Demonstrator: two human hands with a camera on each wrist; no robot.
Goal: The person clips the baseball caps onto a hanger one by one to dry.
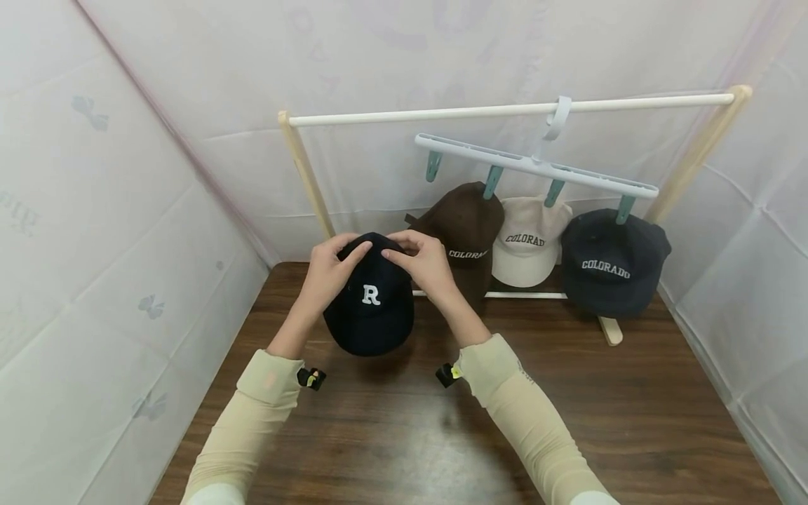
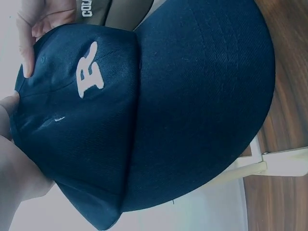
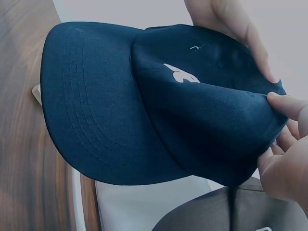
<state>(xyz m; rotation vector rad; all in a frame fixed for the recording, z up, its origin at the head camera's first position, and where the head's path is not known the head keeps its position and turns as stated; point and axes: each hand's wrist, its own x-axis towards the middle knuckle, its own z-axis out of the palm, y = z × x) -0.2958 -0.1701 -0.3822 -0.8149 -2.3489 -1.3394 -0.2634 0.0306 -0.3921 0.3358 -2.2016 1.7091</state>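
Observation:
A dark navy baseball cap (image 1: 372, 315) with a white letter R hangs above the table, brim down and front towards me. My left hand (image 1: 330, 270) pinches its crown at the upper left, thumb on the front. At the upper right my right hand (image 1: 426, 261) pinches the same crown, its thumb close to the other. In the left wrist view the cap (image 2: 192, 106) fills most of the picture, and in the right wrist view the cap's (image 3: 96, 101) front is creased near the crown. The fingers behind the fabric are partly hidden.
A pale hanger (image 1: 480, 151) hooks over a white rail (image 1: 404, 116), its leftmost green clip (image 1: 433, 167) bare. From its other clips hang a brown cap (image 1: 463, 217), a cream cap (image 1: 527, 259) and a dark grey cap (image 1: 612, 280). Below is a wooden table (image 1: 391, 435).

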